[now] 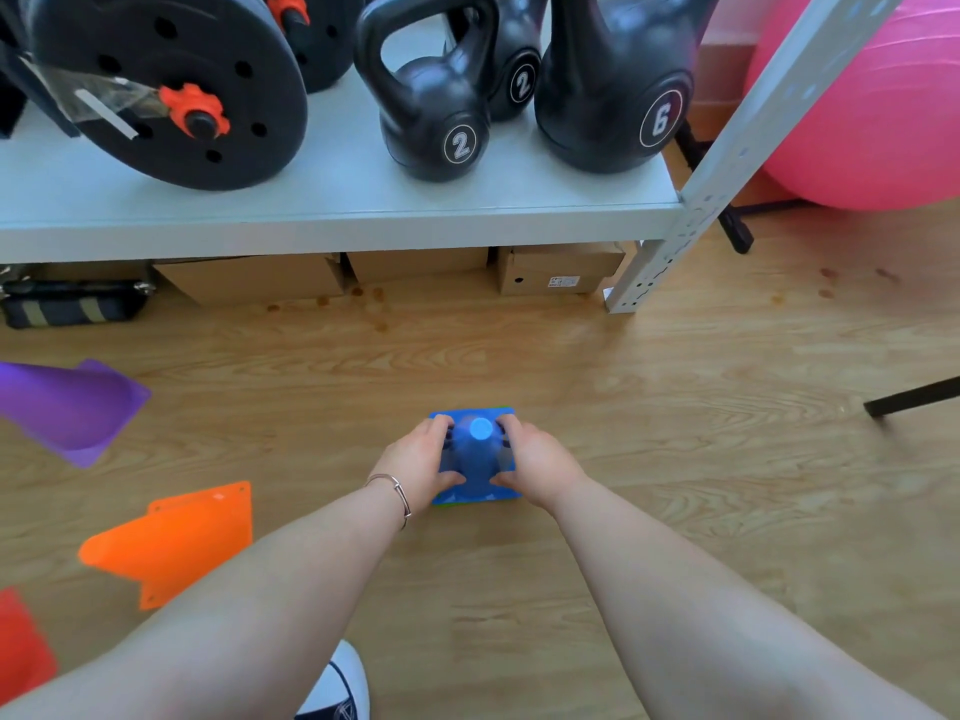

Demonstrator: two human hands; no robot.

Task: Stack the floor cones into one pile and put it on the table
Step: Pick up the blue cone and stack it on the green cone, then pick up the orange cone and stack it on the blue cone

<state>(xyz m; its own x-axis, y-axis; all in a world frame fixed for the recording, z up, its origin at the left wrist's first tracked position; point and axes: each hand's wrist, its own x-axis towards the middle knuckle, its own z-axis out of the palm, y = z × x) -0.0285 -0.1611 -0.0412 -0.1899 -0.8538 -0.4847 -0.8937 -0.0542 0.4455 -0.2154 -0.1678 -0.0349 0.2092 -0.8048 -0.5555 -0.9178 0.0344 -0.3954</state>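
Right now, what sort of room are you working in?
Most likely a home gym or fitness storage room: kettlebells and weight plates sit on a metal shelf, a pink exercise ball is beside it, and training cones, like the blue cone in both hands, are on the wooden floor.

Red cone (21,646) cropped at left, green cone (503,408) mostly hidden

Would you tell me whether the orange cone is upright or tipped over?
Tipped over: the orange cone lies on its side on the floor, base facing right.

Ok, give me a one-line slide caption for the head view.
Both hands, left hand and right hand, grip the upright blue cone; purple cone and orange cone lie tipped over nearby.
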